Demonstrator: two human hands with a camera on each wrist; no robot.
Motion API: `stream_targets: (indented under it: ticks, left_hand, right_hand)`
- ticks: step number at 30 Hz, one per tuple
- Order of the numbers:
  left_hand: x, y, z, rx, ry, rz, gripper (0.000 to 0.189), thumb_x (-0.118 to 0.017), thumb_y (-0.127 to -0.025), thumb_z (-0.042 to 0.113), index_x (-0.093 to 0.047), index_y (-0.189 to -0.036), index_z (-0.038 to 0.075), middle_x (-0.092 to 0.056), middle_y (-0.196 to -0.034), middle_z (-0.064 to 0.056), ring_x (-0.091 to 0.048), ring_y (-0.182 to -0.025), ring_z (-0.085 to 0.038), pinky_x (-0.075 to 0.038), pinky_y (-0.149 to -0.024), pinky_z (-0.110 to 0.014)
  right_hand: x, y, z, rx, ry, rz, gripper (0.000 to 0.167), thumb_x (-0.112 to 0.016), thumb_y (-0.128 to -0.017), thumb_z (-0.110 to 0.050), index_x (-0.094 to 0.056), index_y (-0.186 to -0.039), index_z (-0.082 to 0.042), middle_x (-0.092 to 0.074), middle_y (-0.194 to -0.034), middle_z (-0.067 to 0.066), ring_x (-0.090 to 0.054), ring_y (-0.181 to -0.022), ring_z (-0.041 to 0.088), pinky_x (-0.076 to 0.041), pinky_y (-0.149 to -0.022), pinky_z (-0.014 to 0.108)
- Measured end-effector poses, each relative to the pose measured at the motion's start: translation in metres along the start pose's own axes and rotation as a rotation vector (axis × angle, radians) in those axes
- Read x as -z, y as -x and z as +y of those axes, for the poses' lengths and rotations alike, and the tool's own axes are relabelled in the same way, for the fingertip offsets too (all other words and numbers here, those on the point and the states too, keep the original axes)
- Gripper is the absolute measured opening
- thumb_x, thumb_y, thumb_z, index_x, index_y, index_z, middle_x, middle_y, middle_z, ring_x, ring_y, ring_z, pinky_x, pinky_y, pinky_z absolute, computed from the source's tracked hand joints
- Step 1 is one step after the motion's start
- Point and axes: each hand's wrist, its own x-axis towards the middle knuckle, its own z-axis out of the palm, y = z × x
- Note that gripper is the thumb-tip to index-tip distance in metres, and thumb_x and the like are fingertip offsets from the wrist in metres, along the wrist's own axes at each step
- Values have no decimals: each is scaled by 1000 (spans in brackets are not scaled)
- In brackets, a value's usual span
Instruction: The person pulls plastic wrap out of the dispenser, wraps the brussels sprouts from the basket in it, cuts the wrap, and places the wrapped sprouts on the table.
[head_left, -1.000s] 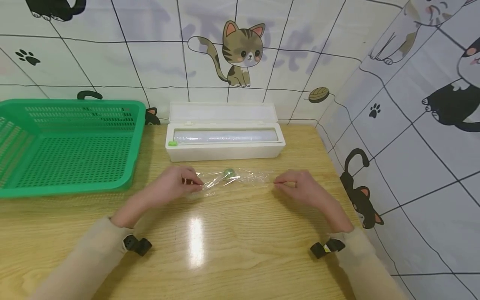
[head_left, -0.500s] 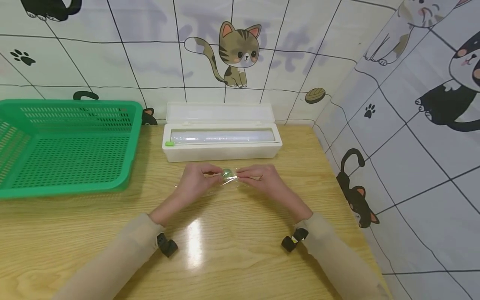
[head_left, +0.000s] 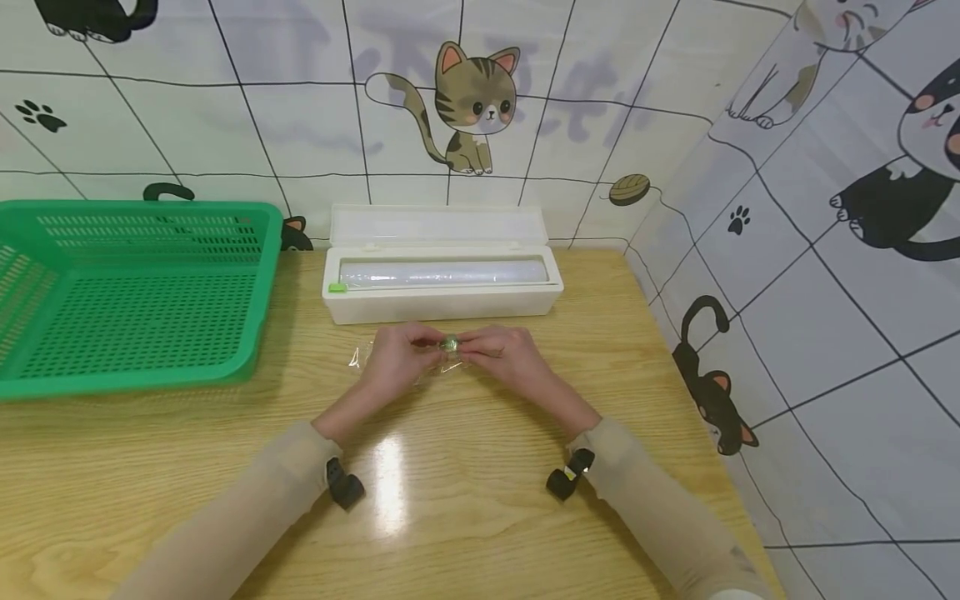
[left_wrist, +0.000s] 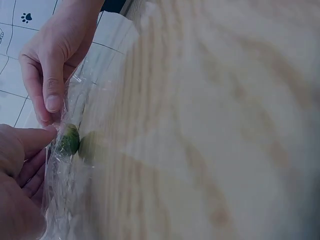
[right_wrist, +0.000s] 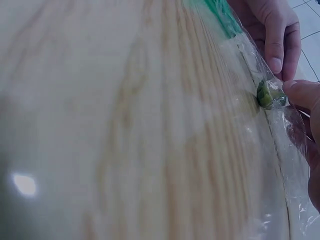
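Note:
A small round green fruit [head_left: 450, 345], dark-skinned with a paler patch in the right wrist view, lies in crumpled clear cling film [left_wrist: 67, 195] just above the table. Its exact kind is hard to tell. My left hand [head_left: 397, 360] pinches the film close against the fruit's left side, thumb on top. From the right, my right hand [head_left: 502, 353] pinches the film in the same way, so the fingertips of both hands nearly meet around the fruit. Loose film spreads past both hands in the wrist views.
Behind the hands stands a white cling film dispenser [head_left: 442, 307], lid raised, with a film roll [head_left: 442, 273] inside and a green slider [head_left: 337, 287] at its left. A green plastic basket [head_left: 262, 333] sits at the left. A cat-patterned wall covering [head_left: 300, 125] borders the table.
Both hands have come inward from the ends of the stretched film to the fruit, gathering the film around it. In the last half second they have closed in slightly further.

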Motion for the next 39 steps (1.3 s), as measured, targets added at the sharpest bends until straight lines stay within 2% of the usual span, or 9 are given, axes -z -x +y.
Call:
stream_targets:
  ticks: [7,12,18,25,30,34,39]
  left_hand:
    - [3,-6,-8,-2,-42,-36,25,-86,-79,-1,-78,-103,-2,-74,-98,-12,-69,-92,-28,-59,-82,-40]
    - [5,-10,-14,1,-21,-72,31,-85,-79,-2,-76,-108,-3,-74,-103,-14,-67,-95,-29,-56,-86,-42]
    - [7,-16,-19,4,-44,-117,36,-86,-80,4,-75,-113,-3,-74,-107,-14,-67,-97,-28,-56,-88,-43]
    - [11,-23,-21,-10,-94,-142,34,-86,-80,4,-76,-112,-3,-75,-105,-14,-68,-95,-26,-56,-86,-42]
    - [14,-25,-21,-1,-93,-163,29,-86,-80,4,-77,-106,-3,-76,-98,-12,-68,-88,-22,-56,-80,-36]
    - [16,-24,-21,-8,-99,-211,23,-88,-78,4,-78,-98,-2,-75,-88,-8,-67,-82,-18,-56,-74,-32]
    - [21,-21,-18,10,-88,-310,21,-87,-79,6,-78,-97,-1,-76,-86,-3,-68,-79,-16,-57,-73,-32]
  right_hand:
    - [-5,-1,2,-137,-27,-3,18,-84,-83,-3,-81,-100,-4,-76,-110,10,-73,-101,26,-56,-92,31]
    - [-9,-2,5,-226,-50,9,20,-86,-83,-6,-81,-102,-5,-76,-109,9,-73,-102,25,-55,-93,29]
    - [-12,-3,9,-302,-95,14,29,-86,-81,-3,-79,-109,-4,-76,-110,10,-74,-100,25,-56,-89,26]
    - [-15,-4,15,-300,-128,27,29,-86,-81,-2,-79,-109,-4,-76,-108,9,-73,-101,22,-55,-91,25]
    - [-17,-5,15,-289,-177,39,26,-85,-81,0,-79,-106,-3,-77,-105,10,-74,-97,22,-57,-88,26]
    - [-17,-2,11,-295,-207,23,23,-85,-83,-2,-79,-105,-2,-77,-103,11,-74,-91,21,-59,-82,27]
    - [-15,5,6,-329,-253,-16,22,-83,-85,-5,-79,-106,-3,-77,-101,10,-74,-91,20,-59,-81,27]
